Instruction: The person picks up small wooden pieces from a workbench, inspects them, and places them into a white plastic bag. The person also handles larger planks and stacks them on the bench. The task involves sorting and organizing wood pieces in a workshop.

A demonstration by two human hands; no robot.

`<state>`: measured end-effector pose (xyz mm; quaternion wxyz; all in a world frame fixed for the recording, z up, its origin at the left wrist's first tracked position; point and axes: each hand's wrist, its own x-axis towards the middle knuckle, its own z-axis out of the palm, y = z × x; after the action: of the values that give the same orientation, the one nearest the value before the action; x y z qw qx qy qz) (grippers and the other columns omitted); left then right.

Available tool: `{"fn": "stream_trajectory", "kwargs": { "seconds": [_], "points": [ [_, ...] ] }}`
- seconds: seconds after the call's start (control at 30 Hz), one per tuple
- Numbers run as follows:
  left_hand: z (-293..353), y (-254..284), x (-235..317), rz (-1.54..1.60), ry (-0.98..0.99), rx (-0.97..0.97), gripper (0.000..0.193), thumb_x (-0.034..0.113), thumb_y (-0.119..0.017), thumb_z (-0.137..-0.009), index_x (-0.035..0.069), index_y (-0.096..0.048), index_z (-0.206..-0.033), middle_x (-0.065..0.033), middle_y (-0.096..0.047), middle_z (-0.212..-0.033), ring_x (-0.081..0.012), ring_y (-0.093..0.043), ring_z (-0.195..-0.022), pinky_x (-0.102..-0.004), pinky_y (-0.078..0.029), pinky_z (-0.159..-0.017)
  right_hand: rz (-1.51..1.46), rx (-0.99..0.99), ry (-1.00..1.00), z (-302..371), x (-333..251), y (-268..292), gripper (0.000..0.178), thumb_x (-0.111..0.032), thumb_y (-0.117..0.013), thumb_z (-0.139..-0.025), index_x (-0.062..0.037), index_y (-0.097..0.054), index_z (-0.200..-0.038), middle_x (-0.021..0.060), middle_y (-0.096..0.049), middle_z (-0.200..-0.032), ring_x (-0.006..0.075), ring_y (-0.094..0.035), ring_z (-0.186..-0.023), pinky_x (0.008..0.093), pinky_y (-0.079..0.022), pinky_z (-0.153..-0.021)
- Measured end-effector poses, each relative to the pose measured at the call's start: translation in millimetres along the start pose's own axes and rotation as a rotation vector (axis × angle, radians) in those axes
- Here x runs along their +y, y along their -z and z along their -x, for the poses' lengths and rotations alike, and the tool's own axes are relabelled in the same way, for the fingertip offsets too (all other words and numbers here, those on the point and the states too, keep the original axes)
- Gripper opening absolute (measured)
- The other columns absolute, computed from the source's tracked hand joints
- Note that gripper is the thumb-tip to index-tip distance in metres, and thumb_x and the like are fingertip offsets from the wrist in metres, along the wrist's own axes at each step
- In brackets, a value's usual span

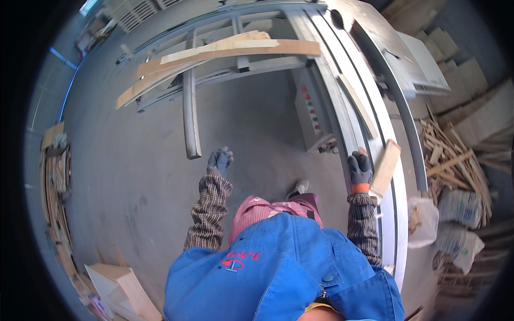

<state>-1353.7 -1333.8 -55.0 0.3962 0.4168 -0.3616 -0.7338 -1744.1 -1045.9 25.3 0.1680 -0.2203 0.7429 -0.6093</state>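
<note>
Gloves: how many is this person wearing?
2: a grey glove on the left hand; an orange-cuffed glove on the right hand, beside the short wooden block.

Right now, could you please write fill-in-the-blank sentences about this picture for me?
1. The gray-gloved hand beside the short pale rectangular wooden block is the person's ____ one.
2. That hand's cuff band is coloured ____.
3. The loose cloth jacket is coloured ____.

Missing words: right; orange; blue.

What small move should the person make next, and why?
Probably grip the short wooden block with the right hand: that hand is right beside it at the metal table, while the left hand is well away from it.
</note>
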Motion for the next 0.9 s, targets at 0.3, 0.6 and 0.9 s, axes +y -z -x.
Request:
{"fn": "stream_trajectory", "kwargs": {
  "seconds": [0.3,0.6,0.9],
  "points": [
    [-43,50,9,0.162,-0.052,0.200,0.013,0.023,-0.066,-0.093,0.013,-0.063,-0.101,-0.0011,-0.064,-0.086,-0.0081,-0.059,-0.071,-0.0198,-0.048,-0.064,0.496,-0.512,0.567,-186,-51,-199,0.050,-0.032,-0.075,-0.081,-0.0072,-0.058,-0.121,0.0152,-0.063,-0.112,0.0322,-0.062,-0.099,0.0409,-0.050,-0.086],
    [-83,-86,112,0.076,0.053,0.649,0.022,0.019,-0.046,-0.095,0.020,-0.043,-0.073,0.0065,-0.048,-0.063,-0.0065,-0.047,-0.052,-0.0229,-0.045,-0.051,0.618,-0.779,0.852,-278,-111,-390,0.059,-0.040,-0.075,-0.077,-0.0126,-0.053,-0.125,0.0160,-0.059,-0.119,0.0370,-0.056,-0.111,0.0468,-0.046,-0.091],
    [-121,-54,72,0.303,-0.016,0.598,0.022,0.031,-0.069,-0.089,0.013,-0.060,-0.098,0.0010,-0.061,-0.084,-0.0096,-0.059,-0.071,-0.0244,-0.052,-0.065,0.919,-0.931,0.960,-288,-148,-568,0.067,-0.047,-0.073,-0.077,-0.0130,-0.049,-0.129,0.0137,-0.056,-0.122,0.0346,-0.055,-0.112,0.0476,-0.048,-0.091]
  ]
}}
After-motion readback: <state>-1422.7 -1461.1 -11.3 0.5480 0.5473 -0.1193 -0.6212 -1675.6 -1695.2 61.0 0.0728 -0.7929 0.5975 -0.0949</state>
